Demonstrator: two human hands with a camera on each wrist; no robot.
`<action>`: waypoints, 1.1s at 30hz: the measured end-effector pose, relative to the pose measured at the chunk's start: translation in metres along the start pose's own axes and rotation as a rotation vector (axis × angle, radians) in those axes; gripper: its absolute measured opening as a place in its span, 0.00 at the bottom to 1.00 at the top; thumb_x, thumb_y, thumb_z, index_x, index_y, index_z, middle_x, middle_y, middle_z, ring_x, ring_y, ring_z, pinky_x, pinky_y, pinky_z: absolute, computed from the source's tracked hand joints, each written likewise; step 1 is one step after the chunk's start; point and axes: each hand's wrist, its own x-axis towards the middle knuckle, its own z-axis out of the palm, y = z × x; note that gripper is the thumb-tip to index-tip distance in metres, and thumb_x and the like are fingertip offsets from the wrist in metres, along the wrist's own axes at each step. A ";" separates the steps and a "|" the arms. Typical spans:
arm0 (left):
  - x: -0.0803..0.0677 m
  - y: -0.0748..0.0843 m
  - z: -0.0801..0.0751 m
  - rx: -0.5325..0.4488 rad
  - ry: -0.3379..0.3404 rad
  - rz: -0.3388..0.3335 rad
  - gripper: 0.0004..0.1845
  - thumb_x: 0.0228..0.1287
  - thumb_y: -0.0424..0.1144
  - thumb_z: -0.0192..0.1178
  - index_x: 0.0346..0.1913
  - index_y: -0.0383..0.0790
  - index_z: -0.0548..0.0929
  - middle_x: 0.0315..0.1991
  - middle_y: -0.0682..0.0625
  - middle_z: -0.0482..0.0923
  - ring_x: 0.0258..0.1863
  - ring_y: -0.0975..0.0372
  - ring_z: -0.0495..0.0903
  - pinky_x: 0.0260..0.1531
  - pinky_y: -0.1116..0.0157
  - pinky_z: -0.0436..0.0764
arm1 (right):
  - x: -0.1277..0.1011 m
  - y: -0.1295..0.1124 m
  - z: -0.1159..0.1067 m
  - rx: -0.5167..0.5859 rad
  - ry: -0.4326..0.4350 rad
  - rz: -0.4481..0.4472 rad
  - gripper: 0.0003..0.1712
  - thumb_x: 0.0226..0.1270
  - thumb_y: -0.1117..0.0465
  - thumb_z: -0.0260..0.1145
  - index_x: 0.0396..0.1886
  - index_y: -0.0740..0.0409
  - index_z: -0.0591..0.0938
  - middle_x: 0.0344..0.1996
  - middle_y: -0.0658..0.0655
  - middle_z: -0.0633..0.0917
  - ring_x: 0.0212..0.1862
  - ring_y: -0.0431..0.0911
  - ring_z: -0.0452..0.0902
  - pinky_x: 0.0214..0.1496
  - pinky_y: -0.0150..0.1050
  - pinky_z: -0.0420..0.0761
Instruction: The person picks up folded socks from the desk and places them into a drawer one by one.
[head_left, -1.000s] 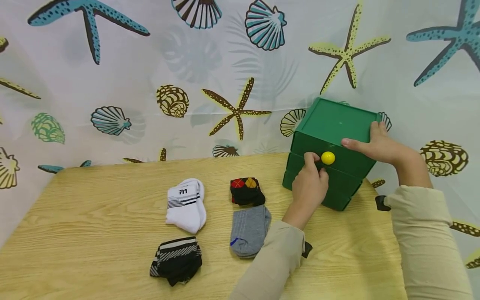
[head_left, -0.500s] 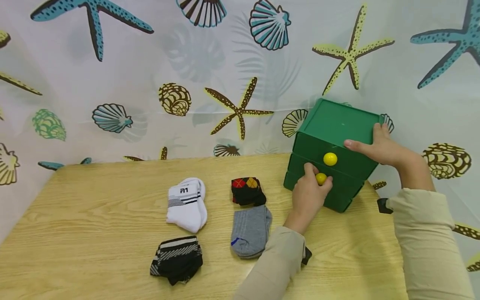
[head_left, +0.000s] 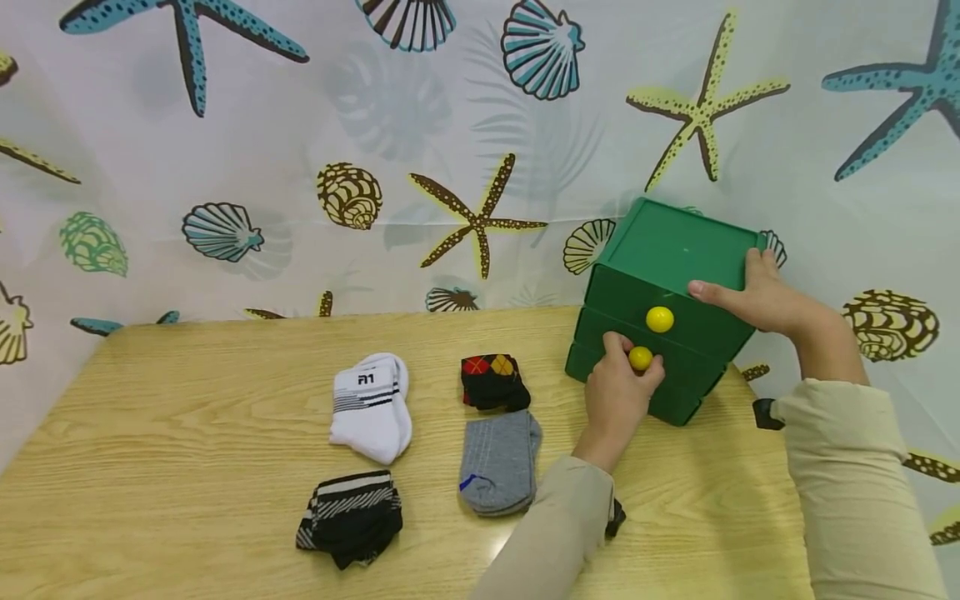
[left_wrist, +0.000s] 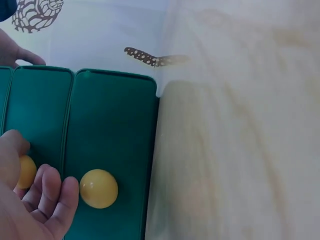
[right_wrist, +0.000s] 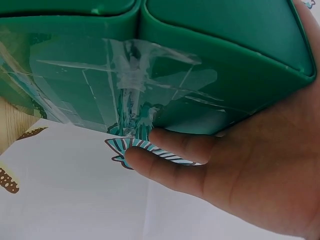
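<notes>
A green drawer box (head_left: 697,250) with three stacked sections stands at the right of the table. My left hand (head_left: 618,396) pinches the middle yellow knob (head_left: 640,358), thumb on one side and a fingertip on the other. The top yellow knob (head_left: 659,319) shows above it. In the left wrist view, the lowest yellow knob (left_wrist: 98,188) sits beside the curled fingers; the hand hides it in the head view. My right hand (head_left: 780,292) rests on the box's upper right corner, its thumb on the front top edge. Its straight fingers lie along the side, near clear tape (right_wrist: 135,85).
Folded socks lie on the wooden table (head_left: 187,417): a white pair (head_left: 371,408), a black striped pair (head_left: 352,517), a black argyle pair (head_left: 495,383) and a grey pair (head_left: 498,462). A shell-and-starfish patterned cloth (head_left: 300,125) hangs behind.
My left hand has shifted down from beside the top knob, uncovering the middle knob between its fingers. The right hand keeps its place on the box.
</notes>
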 end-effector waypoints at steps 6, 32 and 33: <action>-0.005 -0.004 0.004 -0.042 0.048 -0.002 0.19 0.67 0.47 0.67 0.48 0.43 0.69 0.20 0.55 0.76 0.15 0.66 0.70 0.18 0.69 0.69 | -0.001 -0.002 0.002 -0.001 -0.006 0.000 0.70 0.70 0.28 0.52 0.71 0.72 0.19 0.70 0.74 0.16 0.72 0.70 0.13 0.69 0.72 0.40; -0.025 -0.005 -0.001 -0.108 0.066 -0.017 0.18 0.67 0.46 0.66 0.46 0.46 0.67 0.21 0.60 0.75 0.17 0.71 0.70 0.19 0.71 0.67 | -0.003 -0.002 0.000 -0.006 -0.014 0.002 0.69 0.71 0.28 0.52 0.71 0.71 0.18 0.70 0.73 0.16 0.72 0.68 0.11 0.69 0.72 0.38; -0.027 -0.005 -0.002 -0.110 0.063 -0.019 0.18 0.67 0.46 0.66 0.46 0.46 0.67 0.21 0.61 0.75 0.17 0.72 0.70 0.19 0.71 0.68 | -0.003 -0.002 0.000 -0.005 -0.014 0.001 0.69 0.71 0.29 0.52 0.71 0.71 0.18 0.70 0.73 0.16 0.72 0.68 0.10 0.69 0.72 0.37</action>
